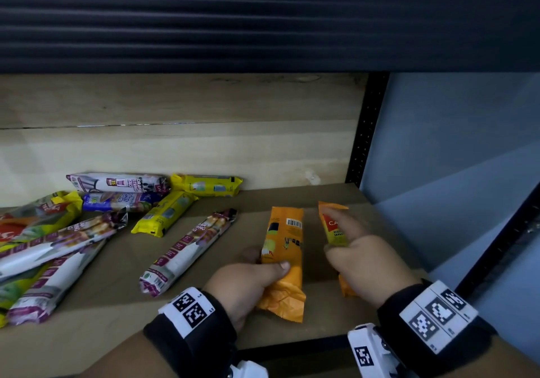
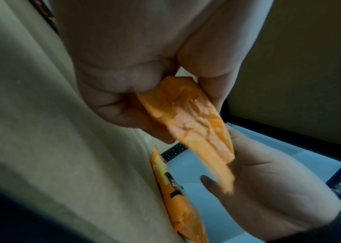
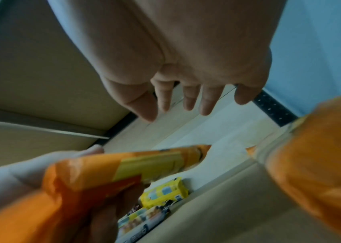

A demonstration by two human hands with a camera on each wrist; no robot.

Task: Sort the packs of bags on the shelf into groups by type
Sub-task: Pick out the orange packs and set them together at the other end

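I am holding an orange pack [image 1: 282,249] with my left hand [image 1: 242,287]: the thumb is lying across its face and the other fingers [image 1: 249,256] are curling round its far-left edge, so the fingers are pinching the pack near its lower end. In the left wrist view the crumpled tail of that pack [image 2: 188,118] is sticking out between thumb and curled fingers. The pack is lying lengthwise on the shelf [image 1: 292,196], barcode side up.

Just to the right of those fingers my right hand [image 1: 362,258] is lying over a second orange pack [image 1: 331,228], index finger stretched along its top. From the right wrist view the fingers [image 3: 188,97] are looking spread and fairly straight (the head view is less clear here), with the second pack [image 3: 321,172] beside the palm, so I am reading this hand as resting on the pack and not gripping it. The two orange packs are sitting side by side, a narrow gap between them.

Well to the left of my left fingers a purple-and-white drawstring pack [image 1: 187,250] is lying diagonally. Beyond it two yellow packs [image 1: 165,214] are resting near the shelf's back board, and further left a loose heap of mixed packs [image 1: 55,240] is overlapping.
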